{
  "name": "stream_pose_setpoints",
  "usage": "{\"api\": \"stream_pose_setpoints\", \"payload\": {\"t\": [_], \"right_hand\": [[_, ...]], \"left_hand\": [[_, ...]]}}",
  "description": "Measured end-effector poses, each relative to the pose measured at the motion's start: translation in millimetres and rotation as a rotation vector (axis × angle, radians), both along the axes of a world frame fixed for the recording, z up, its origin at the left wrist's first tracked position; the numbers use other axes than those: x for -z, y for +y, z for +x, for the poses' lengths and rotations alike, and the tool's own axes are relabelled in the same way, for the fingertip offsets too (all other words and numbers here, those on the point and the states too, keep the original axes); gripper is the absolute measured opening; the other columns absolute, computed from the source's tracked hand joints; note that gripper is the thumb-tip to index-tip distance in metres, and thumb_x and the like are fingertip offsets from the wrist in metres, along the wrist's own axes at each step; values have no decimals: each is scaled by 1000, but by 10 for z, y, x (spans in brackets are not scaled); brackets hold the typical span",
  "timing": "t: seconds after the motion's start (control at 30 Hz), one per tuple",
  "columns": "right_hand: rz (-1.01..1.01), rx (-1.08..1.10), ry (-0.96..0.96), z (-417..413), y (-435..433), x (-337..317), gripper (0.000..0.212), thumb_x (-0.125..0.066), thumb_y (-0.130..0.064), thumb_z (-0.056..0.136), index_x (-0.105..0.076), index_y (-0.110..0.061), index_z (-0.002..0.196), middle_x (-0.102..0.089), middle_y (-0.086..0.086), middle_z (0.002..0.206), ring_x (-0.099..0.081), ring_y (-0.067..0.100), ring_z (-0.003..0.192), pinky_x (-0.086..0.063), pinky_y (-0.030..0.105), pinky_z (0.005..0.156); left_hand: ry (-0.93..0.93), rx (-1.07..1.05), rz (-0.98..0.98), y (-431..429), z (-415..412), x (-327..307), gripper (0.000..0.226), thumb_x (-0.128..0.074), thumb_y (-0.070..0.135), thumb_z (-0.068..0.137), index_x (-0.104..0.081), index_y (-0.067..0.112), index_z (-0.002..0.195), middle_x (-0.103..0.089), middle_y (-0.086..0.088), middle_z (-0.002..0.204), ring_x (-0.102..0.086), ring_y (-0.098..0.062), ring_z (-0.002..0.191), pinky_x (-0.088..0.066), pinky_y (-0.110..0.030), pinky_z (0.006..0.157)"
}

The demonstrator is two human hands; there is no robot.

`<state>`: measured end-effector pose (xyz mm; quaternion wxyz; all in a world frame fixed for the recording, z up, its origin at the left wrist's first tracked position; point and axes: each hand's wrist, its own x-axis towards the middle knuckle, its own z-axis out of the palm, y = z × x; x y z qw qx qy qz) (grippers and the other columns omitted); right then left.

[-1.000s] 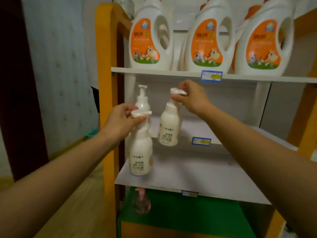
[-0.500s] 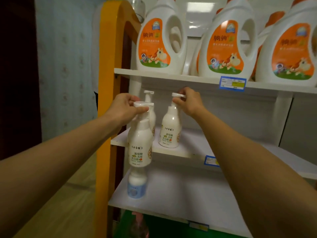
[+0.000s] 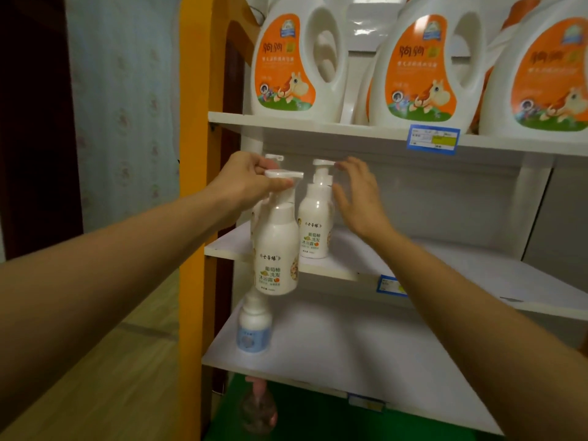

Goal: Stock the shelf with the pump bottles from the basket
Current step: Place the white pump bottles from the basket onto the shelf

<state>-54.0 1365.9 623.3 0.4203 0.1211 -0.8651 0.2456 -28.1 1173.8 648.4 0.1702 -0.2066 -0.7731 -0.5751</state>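
Left hand (image 3: 246,183) grips a white pump bottle (image 3: 276,249) by its pump neck, bottle hanging upright in front of the middle shelf (image 3: 318,268) edge, not resting on it. Right hand (image 3: 358,198) open, fingers spread, just right of a second pump bottle (image 3: 315,230) standing on that shelf; contact not discernible. A third bottle's pump head (image 3: 274,158) shows behind the left hand; detergent jugs (image 3: 296,58) stand on the shelf above.

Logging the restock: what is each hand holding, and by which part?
Left hand holds a white pump bottle by its pump neck. Right hand is open beside the shelved bottle, holding nothing.
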Motion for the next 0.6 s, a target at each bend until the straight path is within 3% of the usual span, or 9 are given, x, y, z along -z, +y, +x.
{"api": "stream_pose_setpoints", "payload": {"t": [0.07,0.17,0.23,0.3,0.4,0.5,0.6], "right_hand": [[-77,-57,24,337,7,267,33,-48,-17,91,-49,-14,124,-50,3,129,-48,16,116,-43,35,99],[-269,-227,-361,812,-37,541,47,-59,-34,85,-46,-20,128,-52,-6,120,-53,8,102,-44,15,75],[-344,-280,-515,966,-38,635,65,-65,-44,77,-39,-24,132,-50,-10,120,-53,0,95,-42,10,69],[-395,-299,-544,1034,-7,657,69,-70,-43,73,-39,-24,132,-52,-10,120,-56,-1,93,-47,12,71],[-443,-269,-513,1057,107,600,65,-72,-37,72,-44,-22,128,-57,-6,120,-61,10,99,-52,19,76],[-456,-241,-499,1015,284,488,62,-72,-34,74,-43,-21,128,-56,-7,119,-62,10,99,-54,22,74],[-473,-202,-497,895,428,425,64,-71,-31,76,-38,-17,130,-51,-1,131,-56,14,107,-51,28,84]], "left_hand": [[-8,33,5,63,74,-27,48,-68,16,75,-52,7,120,-62,-6,106,-60,-17,98,-50,-28,85],[-16,66,-8,196,183,-58,46,-68,17,75,-53,7,118,-63,-11,111,-60,-22,104,-49,-37,94],[-7,95,-11,310,247,-85,44,-69,17,76,-54,6,115,-63,-10,109,-61,-21,100,-51,-33,87],[-3,132,-10,465,309,-110,42,-68,16,76,-55,5,114,-63,-9,107,-61,-20,99,-51,-28,82],[-1,157,41,709,367,-167,44,-70,16,74,-55,5,114,-64,-12,111,-62,-23,102,-51,-37,92],[-29,198,84,849,311,-201,56,-72,30,73,-51,7,121,-61,-9,119,-58,-21,107,-47,-36,97],[-182,316,3,880,203,6,60,-50,49,84,-42,14,132,-46,-5,139,-45,-22,126,-35,-34,105]]}}
